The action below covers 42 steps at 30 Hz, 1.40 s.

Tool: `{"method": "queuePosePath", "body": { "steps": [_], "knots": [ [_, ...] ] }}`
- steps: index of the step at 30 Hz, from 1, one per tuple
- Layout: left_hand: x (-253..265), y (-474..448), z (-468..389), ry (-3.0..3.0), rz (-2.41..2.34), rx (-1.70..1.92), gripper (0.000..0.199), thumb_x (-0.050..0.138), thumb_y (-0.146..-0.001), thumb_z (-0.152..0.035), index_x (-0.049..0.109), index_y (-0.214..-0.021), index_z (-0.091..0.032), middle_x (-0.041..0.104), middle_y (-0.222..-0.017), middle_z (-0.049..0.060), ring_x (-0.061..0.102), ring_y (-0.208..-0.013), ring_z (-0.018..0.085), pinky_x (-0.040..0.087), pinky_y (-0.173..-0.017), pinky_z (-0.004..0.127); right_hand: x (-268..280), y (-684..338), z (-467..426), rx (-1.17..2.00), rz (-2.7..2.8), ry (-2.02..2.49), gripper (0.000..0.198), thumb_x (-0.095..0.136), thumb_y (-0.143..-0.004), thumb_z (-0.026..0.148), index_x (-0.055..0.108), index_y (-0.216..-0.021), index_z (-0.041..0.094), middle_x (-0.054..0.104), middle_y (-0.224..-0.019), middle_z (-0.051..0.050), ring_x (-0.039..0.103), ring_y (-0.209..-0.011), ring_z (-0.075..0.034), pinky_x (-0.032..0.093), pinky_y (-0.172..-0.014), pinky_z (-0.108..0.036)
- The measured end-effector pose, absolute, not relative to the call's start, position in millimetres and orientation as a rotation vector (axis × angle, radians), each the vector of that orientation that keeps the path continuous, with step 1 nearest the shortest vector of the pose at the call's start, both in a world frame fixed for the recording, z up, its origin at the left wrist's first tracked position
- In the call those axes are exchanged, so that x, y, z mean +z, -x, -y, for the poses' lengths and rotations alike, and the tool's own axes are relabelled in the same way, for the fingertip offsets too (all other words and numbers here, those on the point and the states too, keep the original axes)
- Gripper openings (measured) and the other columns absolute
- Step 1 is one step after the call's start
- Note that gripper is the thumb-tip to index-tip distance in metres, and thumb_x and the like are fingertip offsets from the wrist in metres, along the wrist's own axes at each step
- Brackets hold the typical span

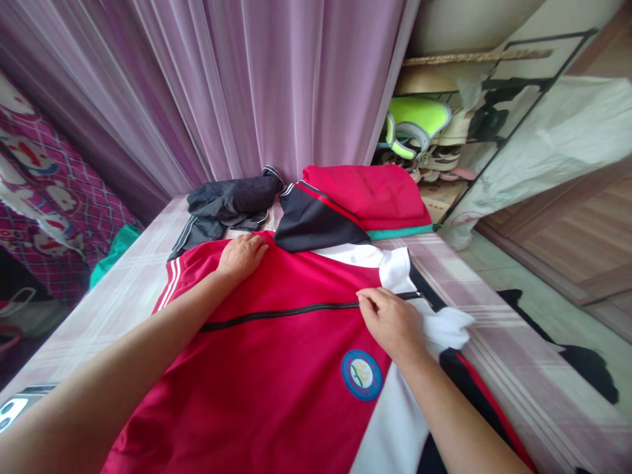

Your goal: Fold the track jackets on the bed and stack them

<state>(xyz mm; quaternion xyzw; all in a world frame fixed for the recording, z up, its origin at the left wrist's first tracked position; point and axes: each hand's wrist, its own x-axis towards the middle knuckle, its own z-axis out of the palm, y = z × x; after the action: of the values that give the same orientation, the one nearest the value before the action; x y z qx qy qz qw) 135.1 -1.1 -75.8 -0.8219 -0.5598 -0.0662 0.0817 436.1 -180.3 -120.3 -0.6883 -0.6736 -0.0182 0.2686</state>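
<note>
Plaid cloth (116, 316) beneath smooth jacket (276, 375)

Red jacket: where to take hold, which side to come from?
Probably the white collar flap, coming from the picture's right: it juts out that way and looks loose and crumpled, giving an edge to pinch, while the front of the red jacket lies mostly flat.
</note>
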Motion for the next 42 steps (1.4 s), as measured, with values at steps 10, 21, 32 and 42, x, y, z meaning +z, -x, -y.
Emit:
{"method": "queuePosePath", "body": {
  "steps": [10, 21, 32, 42],
  "knots": [
    [-87.5, -112.8, -11.4, 2.625, 1.884, 0.129, 0.061, 0.025, -0.099, -0.054, 0.03, -0.154, -0.028, 0.023, -0.165, 0.005, 0.017, -0.152, 0.025, 0.015, -0.118, 0.063, -116.8, -432.3, 180.8, -0.054, 1.783, 1.872, 0.023, 0.05, -0.091, 0.026, 0.073, -0.09, 0.025, 0.076, -0.093, -0.002, 0.068, -0.08, -0.017, 0.041, -0.066, -0.026],
    [-99.2, -102.8, 88.3, 2.556, 1.7, -0.053, 0.057, 0.033, -0.099, -0.048, 0.04, -0.151, -0.028, 0.037, -0.159, 0.005, 0.028, -0.149, 0.026, 0.018, -0.122, 0.05, -116.4, -431.7, 178.7, -0.022, 1.796, 1.924, 0.025, 0.049, -0.092, 0.028, 0.074, -0.092, 0.026, 0.074, -0.09, -0.002, 0.065, -0.078, -0.016, 0.04, -0.064, -0.026],
    [-94.5, -110.7, 110.0, 2.551, 1.769, 0.007, 0.057, 0.035, -0.099, -0.047, 0.039, -0.152, -0.025, 0.033, -0.16, 0.008, 0.028, -0.149, 0.027, 0.021, -0.12, 0.057, -101.6, -399.1, 178.7, -0.192, 2.113, 1.727, 0.047, 0.043, -0.097, 0.03, 0.054, -0.141, 0.015, 0.053, -0.147, -0.014, 0.049, -0.132, -0.026, 0.036, -0.11, -0.041],
    [-98.5, -108.2, 111.7, 2.573, 1.769, -0.106, 0.056, 0.038, -0.098, -0.05, 0.043, -0.15, -0.029, 0.037, -0.158, 0.007, 0.03, -0.148, 0.028, 0.022, -0.12, 0.056, -97.7, -431.2, 116.0, 0.034, 1.869, 2.423, 0.059, 0.032, -0.1, 0.044, 0.041, -0.15, 0.013, 0.034, -0.159, -0.017, 0.03, -0.145, -0.03, 0.022, -0.116, -0.054]
  ]
}}
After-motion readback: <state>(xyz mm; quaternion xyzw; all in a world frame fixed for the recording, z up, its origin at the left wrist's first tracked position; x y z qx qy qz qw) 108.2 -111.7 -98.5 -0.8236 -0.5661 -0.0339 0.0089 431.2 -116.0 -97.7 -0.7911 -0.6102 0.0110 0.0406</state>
